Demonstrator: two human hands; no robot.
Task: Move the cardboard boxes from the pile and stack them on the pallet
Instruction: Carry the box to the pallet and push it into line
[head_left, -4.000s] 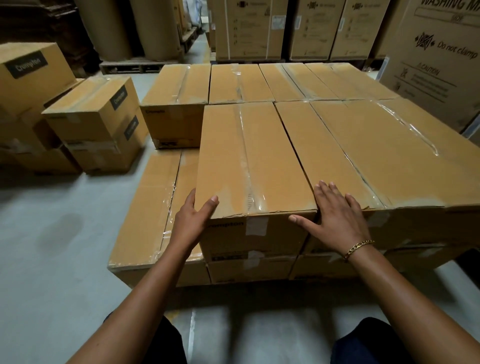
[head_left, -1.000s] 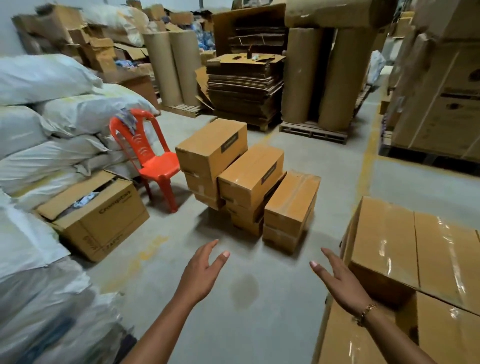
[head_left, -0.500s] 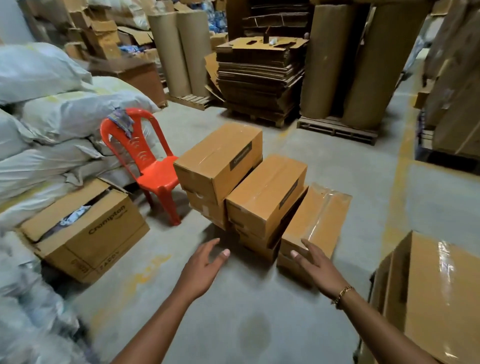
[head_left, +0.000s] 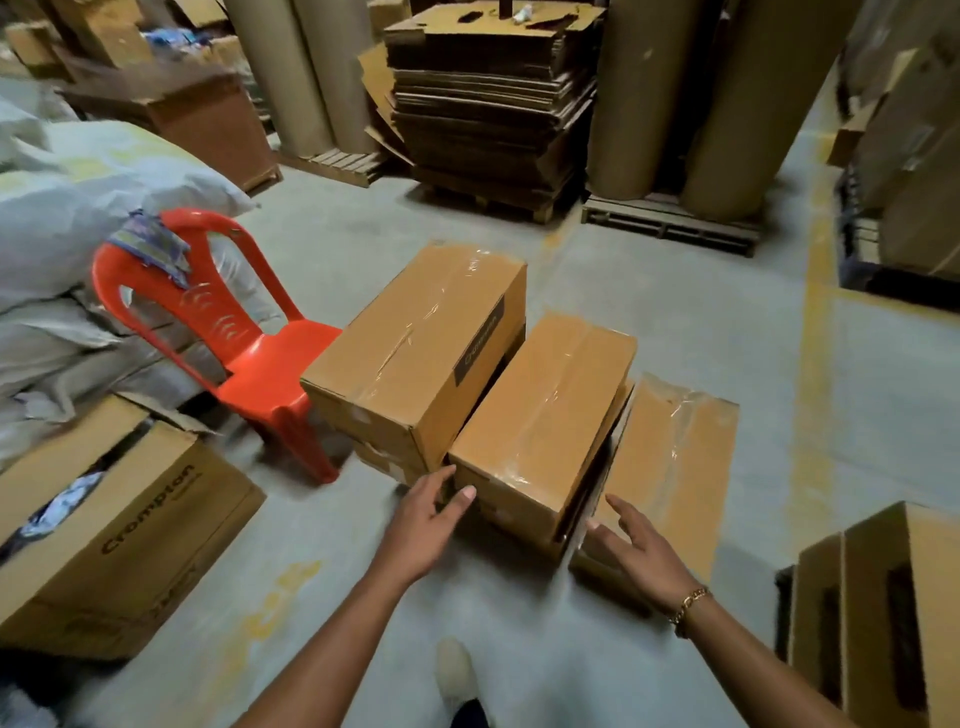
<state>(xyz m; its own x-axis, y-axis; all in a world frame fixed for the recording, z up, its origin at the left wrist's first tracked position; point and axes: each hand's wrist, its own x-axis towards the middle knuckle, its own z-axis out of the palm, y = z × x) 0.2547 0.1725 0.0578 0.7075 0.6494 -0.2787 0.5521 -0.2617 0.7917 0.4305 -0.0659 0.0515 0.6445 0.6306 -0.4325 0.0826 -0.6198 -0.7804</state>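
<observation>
Since 0.5 s ago: L hand (head_left: 431, 519) and R hand (head_left: 636, 551) have closed in on the middle box (head_left: 545, 415). L hand open, fingers straight, at its near-left corner. R hand open, just beside its near-right corner, above the low box (head_left: 675, 457). Nothing gripped; contact can't be confirmed. Taller stack (head_left: 415, 353) sits beyond L hand. Judged: pick not begun, several boxes left. Loaded boxes (head_left: 883, 597) are to R of R hand. Surface is concrete floor (head_left: 675, 291). Red chair (head_left: 260, 358) and sacks (head_left: 78, 197) lie further L.

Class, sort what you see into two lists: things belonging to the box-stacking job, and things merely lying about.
Job: left taped box; middle taped box; low right box; left hand; right hand.
Lying about: red chair; open Crompton box; white sacks; cardboard rolls.
</observation>
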